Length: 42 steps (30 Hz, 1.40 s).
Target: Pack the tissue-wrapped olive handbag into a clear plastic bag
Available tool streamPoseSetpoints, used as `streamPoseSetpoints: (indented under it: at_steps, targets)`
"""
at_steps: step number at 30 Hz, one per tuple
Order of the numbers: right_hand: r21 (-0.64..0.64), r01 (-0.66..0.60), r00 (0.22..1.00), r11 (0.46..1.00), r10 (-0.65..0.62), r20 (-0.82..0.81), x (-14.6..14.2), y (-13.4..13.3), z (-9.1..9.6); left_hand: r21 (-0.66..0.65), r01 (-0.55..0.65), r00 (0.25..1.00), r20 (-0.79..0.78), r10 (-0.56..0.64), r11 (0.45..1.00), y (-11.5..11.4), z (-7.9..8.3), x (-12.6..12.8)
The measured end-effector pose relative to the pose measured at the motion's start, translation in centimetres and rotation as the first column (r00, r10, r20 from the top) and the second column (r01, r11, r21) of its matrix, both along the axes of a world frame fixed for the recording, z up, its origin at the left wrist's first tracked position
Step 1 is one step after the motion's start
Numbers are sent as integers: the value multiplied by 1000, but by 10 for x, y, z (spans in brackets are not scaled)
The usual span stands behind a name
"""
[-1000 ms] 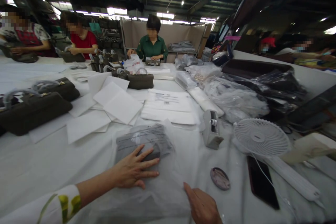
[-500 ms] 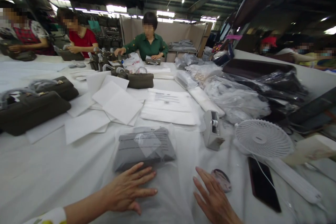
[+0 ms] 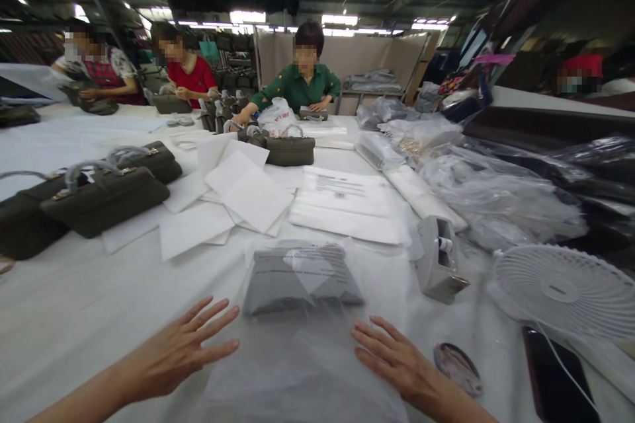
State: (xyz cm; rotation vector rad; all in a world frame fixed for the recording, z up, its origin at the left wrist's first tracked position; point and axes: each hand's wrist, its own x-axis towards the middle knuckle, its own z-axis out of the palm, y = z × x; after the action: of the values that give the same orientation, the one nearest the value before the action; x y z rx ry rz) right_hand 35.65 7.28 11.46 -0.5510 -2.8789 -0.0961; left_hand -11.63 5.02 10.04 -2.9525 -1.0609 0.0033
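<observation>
A dark handbag point(image 3: 297, 281) lies inside a frosted plastic bag point(image 3: 297, 367) in front of me, with print across the plastic. A pale square shows over the handbag's middle. At the bag's left side, my left hand point(image 3: 181, 350) has its fingers stretched out and holds nothing. My right hand point(image 3: 397, 360) is open too, its fingertips over the plastic bag's right edge; whether they press on it I cannot tell. Near that hand are a roll of tape point(image 3: 457, 367) on the table and a tape dispenser point(image 3: 439, 261) farther back.
Olive handbags point(image 3: 104, 198) stand at left, beside white sheets point(image 3: 248, 192). A stack of printed plastic bags point(image 3: 342, 205) lies ahead. At right are a white fan point(image 3: 565, 287), a phone point(image 3: 560, 377) and heaped clear plastic point(image 3: 496, 192). Several co-workers point(image 3: 305, 89) sit across the table.
My left hand has moved left off the bagged handbag. My right hand has come to the plastic bag's right edge. The view has turned left, and a co-worker's arm has shifted among the handbags.
</observation>
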Motion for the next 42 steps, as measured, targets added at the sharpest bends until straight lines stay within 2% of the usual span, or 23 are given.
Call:
streamPoseSetpoints:
  at_steps: [3,6,8,12,15,17,19,21,23,24,25,26,27,29,31,32,33,34,35,37,39,42]
  targets:
    - [-16,-33,999,999,33,31,-12,5,6,42,36,997,64,-39,998,11,-13,17]
    - [-116,-64,998,991,65,4,-15,7,6,-54,217,967,149,-207,975,19,-17,31]
    - [-196,-48,997,979,37,-61,-8,6,2,-125,296,941,208,-267,947,16,-20,27]
    - [-280,12,995,960,-40,-94,8,2,-2,-118,201,956,239,-168,973,-3,-23,7]
    - [-332,12,1000,943,-19,-18,3,-1,7,-107,172,964,223,-145,979,-12,-20,3]
    - [-392,-21,1000,920,15,-18,-4,-3,12,-160,185,957,253,-141,970,-14,-20,6]
    - [-464,-52,991,884,-11,-131,-8,-6,12,-252,149,930,365,-48,956,-15,-25,11]
    - [-554,-5,947,833,-173,-269,-8,-7,7,-331,9,828,532,179,944,-15,-37,16]
    - [-664,74,864,744,-380,-330,-6,-6,1,-384,-167,634,664,396,908,-17,-51,19]
    - [-712,108,829,694,-458,-320,-5,-6,0,-400,-216,555,701,449,891,-17,-56,21]
    - [-744,128,806,656,-506,-308,-5,-6,1,-417,-237,509,716,478,877,-18,-59,23]
    - [-758,141,794,637,-530,-298,-6,-6,3,-442,-242,502,705,501,864,-19,-60,25]
    - [-756,146,794,638,-531,-295,-8,-6,7,-472,-231,527,675,517,851,-20,-57,27]
    - [-720,123,808,683,-490,-327,-12,-7,15,-498,-183,618,613,493,848,-20,-47,30]
    - [-661,61,797,748,-435,-419,-16,-7,20,-448,-97,691,612,384,889,-17,-36,33]
    - [-639,43,759,768,-441,-479,-18,-6,19,-396,-53,680,658,324,917,-15,-33,34]
    - [-636,44,695,770,-481,-534,-21,-4,16,-356,-31,628,720,295,934,-13,-31,36]
    - [-653,61,605,755,-548,-577,-23,-2,12,-350,-43,541,779,317,936,-10,-31,38]
    - [-687,80,502,722,-624,-598,-25,1,7,-391,-82,426,818,387,917,-6,-32,41]
    - [-767,101,325,633,-750,-576,-29,7,-3,-551,-146,178,802,570,822,1,-33,49]
    - [-810,121,242,574,-808,-537,-30,12,-10,-690,-123,-2,719,695,713,8,-29,60]
    - [-821,173,201,544,-835,-512,-28,16,-10,-752,41,-171,644,746,658,16,-10,75]
